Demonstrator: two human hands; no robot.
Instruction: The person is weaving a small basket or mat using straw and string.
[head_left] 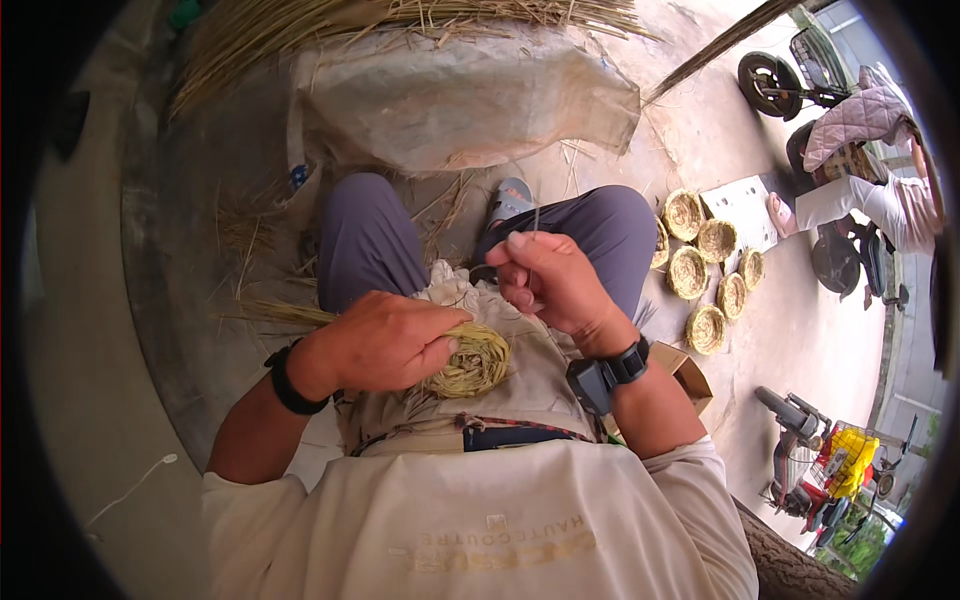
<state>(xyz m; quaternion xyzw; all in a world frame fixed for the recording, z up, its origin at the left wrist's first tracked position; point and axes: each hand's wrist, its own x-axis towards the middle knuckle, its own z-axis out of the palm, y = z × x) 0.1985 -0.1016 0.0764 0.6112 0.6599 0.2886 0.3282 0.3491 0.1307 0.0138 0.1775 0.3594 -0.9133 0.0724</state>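
My left hand (390, 340) grips a small coiled piece of woven yellow-green straw (472, 365) on the pale cloth (440, 410) over my lap. My right hand (535, 280) is raised just to the right of the coil, closed in a pinch on a thin needle-like piece (537, 212) that points up past my thumb. Whether a strand runs from it to the coil is too fine to make out. Long loose straw (290, 313) lies beside my left leg.
A straw bundle (420, 15) and plastic sheet (460, 100) lie ahead. Several round straw baskets (688, 270) and a cardboard box (690, 380) are at my right, with a seated person (860, 205), a parked bike (780, 85) and a scooter with a yellow-filled basket (850, 460).
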